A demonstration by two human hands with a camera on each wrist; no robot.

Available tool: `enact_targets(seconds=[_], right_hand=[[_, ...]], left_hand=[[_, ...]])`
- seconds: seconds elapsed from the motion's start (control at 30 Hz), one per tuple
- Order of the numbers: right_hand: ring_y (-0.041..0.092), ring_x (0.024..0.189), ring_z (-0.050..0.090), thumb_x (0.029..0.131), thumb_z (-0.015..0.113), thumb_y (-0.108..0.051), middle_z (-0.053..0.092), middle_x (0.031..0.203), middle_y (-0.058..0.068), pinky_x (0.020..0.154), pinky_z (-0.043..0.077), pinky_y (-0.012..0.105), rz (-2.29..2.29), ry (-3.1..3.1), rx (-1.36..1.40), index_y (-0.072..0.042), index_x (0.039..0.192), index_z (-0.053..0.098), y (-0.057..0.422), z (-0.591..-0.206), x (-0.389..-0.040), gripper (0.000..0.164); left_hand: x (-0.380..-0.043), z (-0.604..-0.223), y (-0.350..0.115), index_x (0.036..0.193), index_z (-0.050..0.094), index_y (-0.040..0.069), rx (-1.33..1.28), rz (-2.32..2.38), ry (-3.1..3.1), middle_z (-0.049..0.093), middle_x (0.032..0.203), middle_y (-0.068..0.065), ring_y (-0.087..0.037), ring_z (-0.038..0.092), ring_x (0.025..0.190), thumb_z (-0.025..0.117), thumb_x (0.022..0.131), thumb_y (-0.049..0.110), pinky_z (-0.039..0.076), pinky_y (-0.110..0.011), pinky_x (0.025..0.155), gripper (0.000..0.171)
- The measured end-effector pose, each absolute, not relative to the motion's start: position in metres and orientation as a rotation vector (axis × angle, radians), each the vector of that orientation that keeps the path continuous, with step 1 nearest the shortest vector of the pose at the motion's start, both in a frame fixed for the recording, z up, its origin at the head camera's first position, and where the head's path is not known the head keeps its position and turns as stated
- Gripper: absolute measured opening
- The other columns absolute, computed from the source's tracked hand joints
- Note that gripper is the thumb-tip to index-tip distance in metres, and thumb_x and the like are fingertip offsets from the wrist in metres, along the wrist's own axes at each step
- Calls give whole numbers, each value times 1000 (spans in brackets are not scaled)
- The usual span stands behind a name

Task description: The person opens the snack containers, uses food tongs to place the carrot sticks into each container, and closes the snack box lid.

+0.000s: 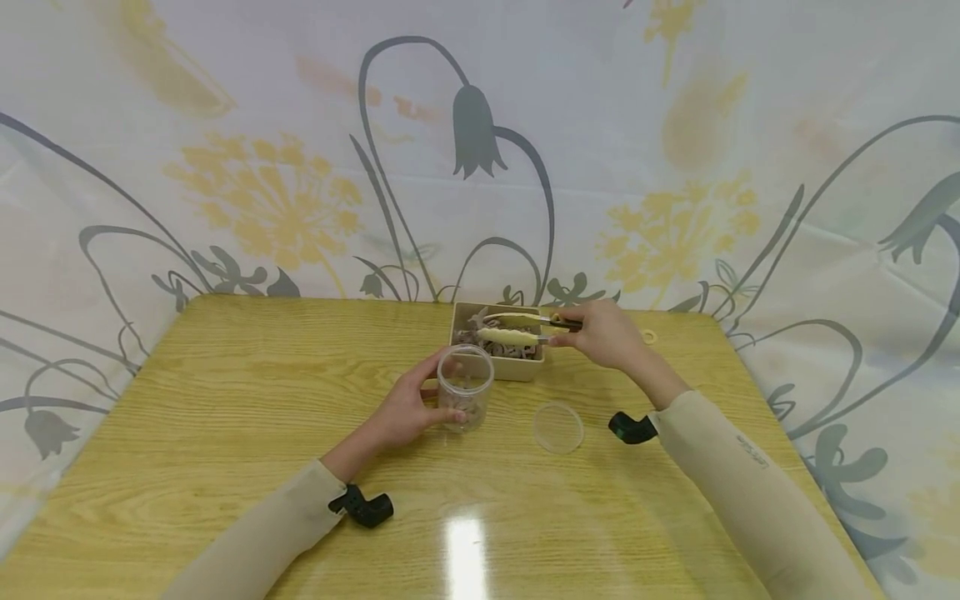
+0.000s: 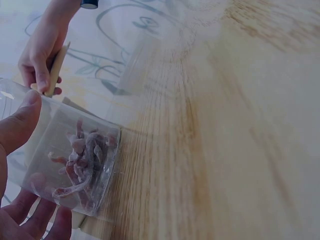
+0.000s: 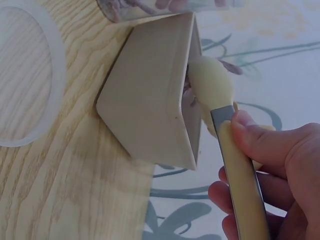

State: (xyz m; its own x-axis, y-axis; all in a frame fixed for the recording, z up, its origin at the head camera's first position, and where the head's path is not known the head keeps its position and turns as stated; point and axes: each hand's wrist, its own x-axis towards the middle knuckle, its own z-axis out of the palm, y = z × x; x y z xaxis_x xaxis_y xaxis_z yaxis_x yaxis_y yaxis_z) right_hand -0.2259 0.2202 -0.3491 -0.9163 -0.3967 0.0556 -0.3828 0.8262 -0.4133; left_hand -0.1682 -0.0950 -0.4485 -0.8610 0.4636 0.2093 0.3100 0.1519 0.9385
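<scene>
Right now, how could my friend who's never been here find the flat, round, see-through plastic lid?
Find the yellow wood-grain table, then the beige rectangular box near its far edge. The flat, round, see-through plastic lid lies nearer you on the wood, just right of the clear, round plastic jar that the left hand holds. Unlike the tall jar and the walled box, it is a thin disc.
</scene>
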Motion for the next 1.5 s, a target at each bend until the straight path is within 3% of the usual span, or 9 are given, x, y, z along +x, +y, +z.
enact_targets(seconds=[0.17, 0.37, 0.6, 0.73, 0.8, 0.87, 1.1, 1.2, 1.5], right_hand=[[14, 47, 42, 89, 77, -27, 69, 116, 21, 53, 38, 32, -708, 2977, -628, 1, 130, 64, 226, -350, -227, 52], [17, 69, 62, 89, 78, -26, 71, 111, 19, 64, 47, 34, -755, 2988, -640, 0, 127, 67, 231, -349, -226, 48], [16, 58, 50, 89, 77, -23, 74, 96, 14, 55, 39, 31, -839, 2976, -655, -1, 124, 69, 235, -343, -225, 42], [26, 80, 68, 89, 77, -23, 71, 109, 21, 66, 54, 37, -886, 2973, -623, 2, 126, 67, 239, -337, -223, 46], [31, 95, 70, 89, 77, -23, 68, 117, 23, 76, 58, 43, -906, 2967, -610, 3, 127, 65, 240, -334, -222, 47], [32, 99, 69, 90, 77, -23, 67, 119, 23, 79, 57, 45, -912, 2962, -598, 3, 128, 64, 241, -330, -220, 48], [26, 87, 70, 90, 76, -25, 67, 119, 23, 67, 51, 34, -939, 2964, -625, 0, 126, 67, 243, -317, -211, 45], [25, 89, 70, 90, 77, -26, 66, 121, 23, 67, 50, 31, -962, 2956, -638, -1, 126, 68, 242, -313, -206, 45], [14, 59, 58, 87, 79, -24, 69, 114, 22, 56, 44, 27, -1005, 2906, -660, 3, 126, 66, 240, -308, -192, 49]], left_hand=[[-168, -448, -94, 155, 36, 14, 765, 1789, 2307, 52, 139, -16, -35, 48, 130, 86, 76, 3, 46, -48, 103, 94], [-171, -449, -92, 153, 38, 17, 760, 1785, 2336, 53, 138, -13, -33, 49, 130, 87, 75, 7, 47, -48, 102, 93], [-172, -451, -91, 154, 36, 9, 761, 1833, 2287, 50, 139, -22, -40, 48, 130, 84, 76, -1, 46, -55, 101, 92], [-164, -435, -90, 153, 34, 3, 752, 1834, 2277, 48, 138, -29, -45, 46, 130, 82, 77, -6, 44, -57, 102, 90], [-159, -426, -90, 152, 35, 1, 747, 1828, 2281, 48, 137, -31, -46, 45, 130, 81, 77, -7, 44, -58, 102, 88], [-155, -417, -90, 151, 37, 0, 752, 1829, 2285, 49, 135, -31, -46, 46, 129, 81, 77, -6, 43, -58, 102, 86], [-155, -417, -90, 151, 37, 0, 743, 1807, 2310, 50, 136, -30, -45, 46, 129, 82, 77, -4, 44, -56, 102, 86], [-156, -417, -90, 151, 37, 0, 748, 1804, 2315, 50, 136, -29, -45, 46, 129, 83, 77, -4, 44, -56, 102, 86], [-156, -419, -91, 150, 37, -2, 774, 1816, 2303, 48, 138, -29, -46, 46, 128, 81, 78, -5, 45, -57, 101, 84]])
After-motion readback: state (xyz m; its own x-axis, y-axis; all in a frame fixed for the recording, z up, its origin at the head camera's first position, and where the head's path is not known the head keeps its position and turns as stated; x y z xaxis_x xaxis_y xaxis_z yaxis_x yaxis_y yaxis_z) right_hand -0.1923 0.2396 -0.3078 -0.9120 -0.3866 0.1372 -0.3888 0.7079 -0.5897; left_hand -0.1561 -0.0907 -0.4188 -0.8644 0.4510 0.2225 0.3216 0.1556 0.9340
